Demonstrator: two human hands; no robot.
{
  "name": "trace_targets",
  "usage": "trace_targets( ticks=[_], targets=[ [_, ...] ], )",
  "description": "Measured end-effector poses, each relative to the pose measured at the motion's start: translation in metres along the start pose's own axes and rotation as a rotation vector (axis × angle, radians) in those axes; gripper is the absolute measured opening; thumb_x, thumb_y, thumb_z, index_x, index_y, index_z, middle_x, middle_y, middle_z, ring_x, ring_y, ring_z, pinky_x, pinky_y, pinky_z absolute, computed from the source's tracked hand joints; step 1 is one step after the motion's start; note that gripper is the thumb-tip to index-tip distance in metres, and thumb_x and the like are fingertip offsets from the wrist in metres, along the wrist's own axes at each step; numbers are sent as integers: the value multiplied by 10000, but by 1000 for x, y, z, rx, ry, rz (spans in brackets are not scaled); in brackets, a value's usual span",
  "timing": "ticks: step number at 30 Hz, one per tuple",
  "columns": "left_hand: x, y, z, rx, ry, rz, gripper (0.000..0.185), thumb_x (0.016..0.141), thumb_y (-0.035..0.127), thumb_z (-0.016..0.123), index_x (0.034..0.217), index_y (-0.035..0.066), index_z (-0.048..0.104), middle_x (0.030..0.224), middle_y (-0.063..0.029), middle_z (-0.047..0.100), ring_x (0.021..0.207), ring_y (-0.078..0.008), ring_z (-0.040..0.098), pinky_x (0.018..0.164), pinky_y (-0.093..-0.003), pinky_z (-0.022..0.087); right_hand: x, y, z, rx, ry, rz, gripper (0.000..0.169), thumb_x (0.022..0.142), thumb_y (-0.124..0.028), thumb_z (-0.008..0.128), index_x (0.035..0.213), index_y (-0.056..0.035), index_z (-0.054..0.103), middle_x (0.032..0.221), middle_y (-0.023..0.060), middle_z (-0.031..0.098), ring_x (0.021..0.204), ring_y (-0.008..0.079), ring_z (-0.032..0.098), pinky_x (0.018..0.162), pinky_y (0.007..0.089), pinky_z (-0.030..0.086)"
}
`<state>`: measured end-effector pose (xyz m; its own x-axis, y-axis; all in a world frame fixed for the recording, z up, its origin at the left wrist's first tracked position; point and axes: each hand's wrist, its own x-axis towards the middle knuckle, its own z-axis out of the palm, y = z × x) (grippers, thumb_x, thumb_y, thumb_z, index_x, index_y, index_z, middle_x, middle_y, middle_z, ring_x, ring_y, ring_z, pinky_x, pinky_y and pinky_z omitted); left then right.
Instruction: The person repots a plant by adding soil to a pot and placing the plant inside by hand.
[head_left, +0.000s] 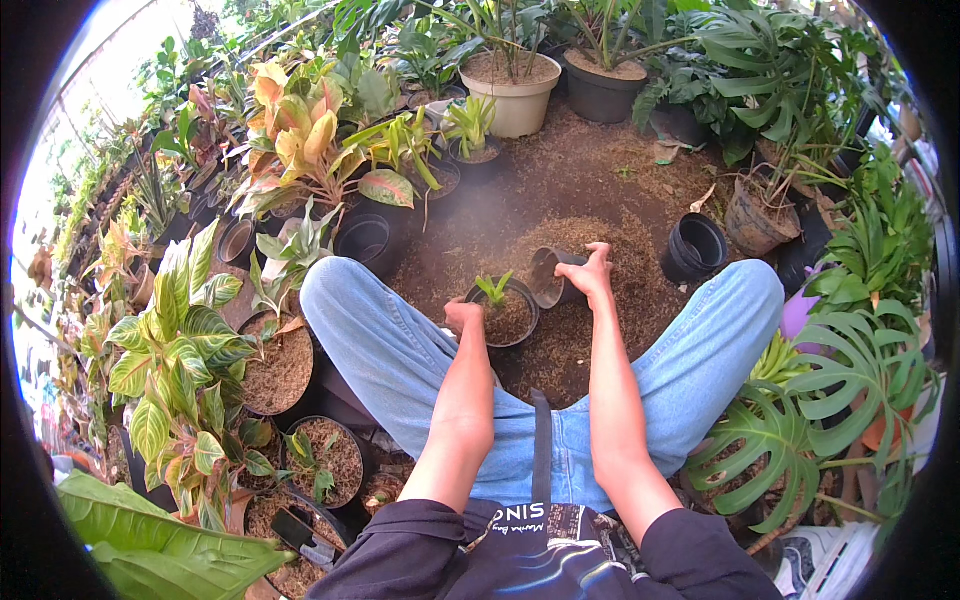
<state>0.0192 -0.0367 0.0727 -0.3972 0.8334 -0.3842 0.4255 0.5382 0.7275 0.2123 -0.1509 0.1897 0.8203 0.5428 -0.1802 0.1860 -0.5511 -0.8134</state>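
Note:
Between my knees, my left hand (466, 315) grips the left rim of a black plastic pot (534, 319). Brown potting mix (507, 321) fills much of that pot, and a small green seedling (493, 289) stands in it. My right hand (589, 271) holds a second, smaller dark pot (551, 279) tipped on its side, its mouth facing left. The tipped pot is close to the seedling pot's upper right rim; whether they touch I cannot tell. A loose heap of brown potting mix (626, 300) lies on the ground beneath and around my right hand.
Stacked black pots (694, 247) stand to the right, near my right knee. A black pot (365, 238) sits beyond my left knee. Potted leafy plants (180, 352) crowd the left side, and a monstera (765, 442) spreads at the right. A white pot (514, 101) stands at the back.

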Motion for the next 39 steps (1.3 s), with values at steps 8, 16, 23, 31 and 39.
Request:
trace_targets(
  ticks=[8, 16, 23, 31, 39],
  targets=[
    [5, -4, 6, 7, 6, 7, 195, 783, 106, 633, 918, 169, 759, 966, -161, 702, 929, -311, 671, 834, -403, 516, -41, -32, 14, -303, -84, -130, 1025, 446, -236, 932, 1263, -171, 316, 1307, 197, 380, 1241, 424, 394, 965, 627, 379],
    [5, -4, 5, 16, -16, 30, 228, 776, 84, 626, 932, 181, 762, 948, -146, 710, 922, -308, 673, 846, -396, 509, -54, -48, 13, -351, -98, -177, 965, 434, -238, 938, 1204, -177, 359, 1282, 198, 390, 1257, 437, 365, 951, 713, 317],
    [1, 1, 2, 10, -7, -8, 219, 790, 102, 615, 932, 182, 762, 955, -151, 708, 917, -308, 676, 825, -396, 519, -54, -47, 16, -359, -108, -162, 965, 410, -273, 942, 1196, -179, 390, 1282, 195, 394, 1252, 430, 378, 984, 714, 291],
    [0, -2, 1, 24, -6, 18, 199, 807, 129, 616, 939, 174, 758, 972, -153, 704, 919, -298, 676, 814, -393, 525, -36, -29, 5, -299, 3, 18, 993, 433, -328, 925, 1248, -179, 377, 1335, 216, 350, 1261, 414, 361, 1004, 592, 357],
    [1, -1, 0, 160, -79, 68, 264, 878, 230, 516, 1046, 215, 719, 1098, -140, 673, 1038, -317, 634, 884, -436, 493, -2, 17, -8, 145, 333, 216, 918, 516, -334, 880, 1220, -46, 367, 1233, 272, 363, 1158, 374, 405, 966, 483, 408]
  ],
)
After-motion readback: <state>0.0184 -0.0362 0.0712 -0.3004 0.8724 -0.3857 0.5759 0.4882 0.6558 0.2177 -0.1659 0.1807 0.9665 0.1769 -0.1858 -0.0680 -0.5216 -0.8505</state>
